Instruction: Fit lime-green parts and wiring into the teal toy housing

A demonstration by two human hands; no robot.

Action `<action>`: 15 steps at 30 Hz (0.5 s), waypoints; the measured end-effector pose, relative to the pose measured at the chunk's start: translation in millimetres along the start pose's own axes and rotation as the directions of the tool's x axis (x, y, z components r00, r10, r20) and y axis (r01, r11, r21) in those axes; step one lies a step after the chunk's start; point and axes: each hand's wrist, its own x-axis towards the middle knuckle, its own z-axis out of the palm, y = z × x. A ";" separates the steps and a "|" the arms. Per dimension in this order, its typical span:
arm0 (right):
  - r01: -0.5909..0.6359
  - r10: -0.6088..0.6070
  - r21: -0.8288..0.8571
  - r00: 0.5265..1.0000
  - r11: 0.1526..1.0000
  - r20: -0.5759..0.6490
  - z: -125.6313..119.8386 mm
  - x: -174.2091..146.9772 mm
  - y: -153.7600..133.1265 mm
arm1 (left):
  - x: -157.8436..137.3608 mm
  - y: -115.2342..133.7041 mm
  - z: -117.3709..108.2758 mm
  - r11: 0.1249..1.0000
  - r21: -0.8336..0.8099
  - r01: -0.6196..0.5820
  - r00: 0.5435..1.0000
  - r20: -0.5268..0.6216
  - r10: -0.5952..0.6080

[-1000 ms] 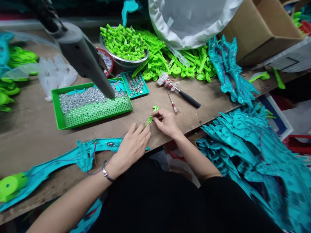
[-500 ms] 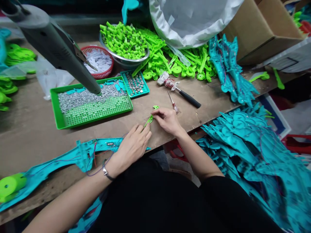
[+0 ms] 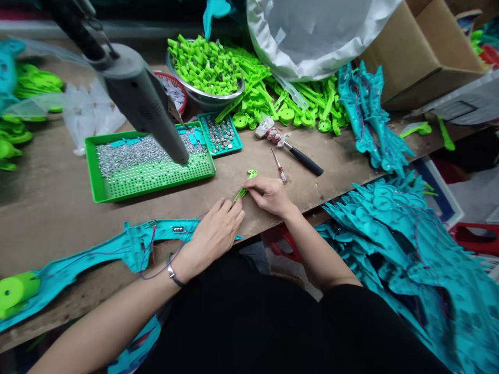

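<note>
A small, thin green plastic part (image 3: 252,173) with a curved end lies between my hands on the bench. My right hand (image 3: 271,195) pinches it near the middle between thumb and forefinger. The fingers of my left hand (image 3: 219,228) close over its lower end and hide that end. Under my left hand and wrist runs a long turquoise plastic shell half (image 3: 89,262) with thin wires, a small spring-like metal piece (image 3: 178,229) and a green round part (image 3: 17,293) at its far left.
A hanging electric screwdriver (image 3: 150,106) overlaps the green tray (image 3: 156,183) of screws. Behind stand a small turquoise tray (image 3: 230,149), a metal bowl (image 3: 202,97) and green parts (image 3: 253,93). A small screwdriver (image 3: 279,167) and a black-handled tool (image 3: 306,160) lie right; turquoise shells (image 3: 409,234) are piled below.
The hanging electric screwdriver has swung to the right over the tray. More of the green part's curved end shows above my right fingers. Both hands stay nearly in place.
</note>
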 end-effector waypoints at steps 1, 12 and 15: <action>0.003 -0.003 -0.004 1.000 1.000 0.002 1.1 0.2 1.4 | 0.0 0.2 -0.1 1.000 0.005 0.000 1.000 0.001 0.000; 0.016 -0.017 -0.027 0.999 0.999 -0.036 4.7 4.1 1.1 | -0.9 1.6 -2.3 1.000 0.000 0.011 1.000 0.010 -0.011; -0.064 0.061 -0.029 0.995 0.998 -0.082 8.5 2.9 -0.8 | -1.0 1.5 -0.9 1.000 -0.020 0.016 1.000 0.004 -0.015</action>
